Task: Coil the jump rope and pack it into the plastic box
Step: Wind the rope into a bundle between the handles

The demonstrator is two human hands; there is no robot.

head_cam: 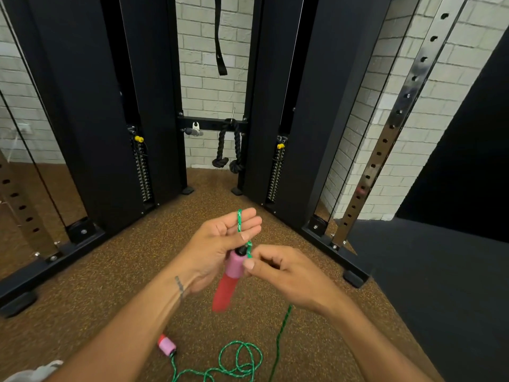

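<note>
Right hand (281,271) pinches braided jump rope (239,221); left hand (217,244) pins it above foam handle (234,267).

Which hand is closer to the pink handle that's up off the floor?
Left. The left hand holds the pink handle itself; the right hand sits just beside it, pinching the green rope at the handle's top.

A gym — black cable machine (91,111), weight stacks (141,172), speckled rubber floor (110,271).
</note>
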